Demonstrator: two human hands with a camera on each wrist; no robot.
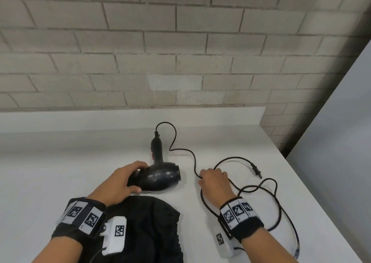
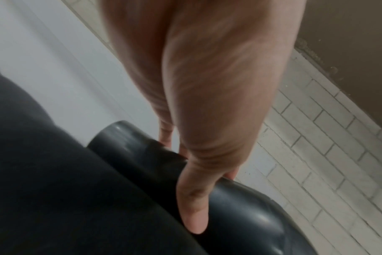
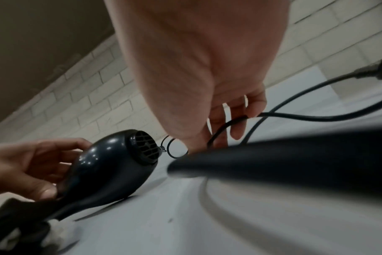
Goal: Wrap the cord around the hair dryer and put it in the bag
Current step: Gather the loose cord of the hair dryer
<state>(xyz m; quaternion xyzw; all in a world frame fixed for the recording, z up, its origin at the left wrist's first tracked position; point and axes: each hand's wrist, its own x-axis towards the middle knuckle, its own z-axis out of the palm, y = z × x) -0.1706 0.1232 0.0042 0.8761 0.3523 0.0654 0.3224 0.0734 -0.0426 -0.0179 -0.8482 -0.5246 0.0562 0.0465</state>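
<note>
Hair dryer point(image 1: 160, 177) — a glossy black, bulbous body with a round grilled end facing right and a slim handle pointing away toward the wall — is seen lying on its side on the white tabletop point(image 1: 60, 162), just beyond the bag point(image 1: 148, 228). Its narrower left end is gripped by the left hand point(image 1: 120, 182): in the left wrist view the thumb point(image 2: 194, 207) is laid across the shiny casing while the other fingers curl round the far side. Highlights are reflected on the shell, and a honeycomb grille is visible in the right wrist view.

From the handle's tip the thin black cord point(image 1: 193, 158) is led out in a small arc, then trails right across the tabletop in loose loops, unwound, ending in a two-pin plug point(image 1: 257, 171) resting flat near the right edge. A stretch of cord is pinched between the curled fingers of the right hand point(image 1: 215, 184), well to the right of the dryer — the strand is seen passing under the fingertips point(image 3: 236, 132).

The bag, soft black fabric, lies crumpled at the near edge between both wrists.
</note>
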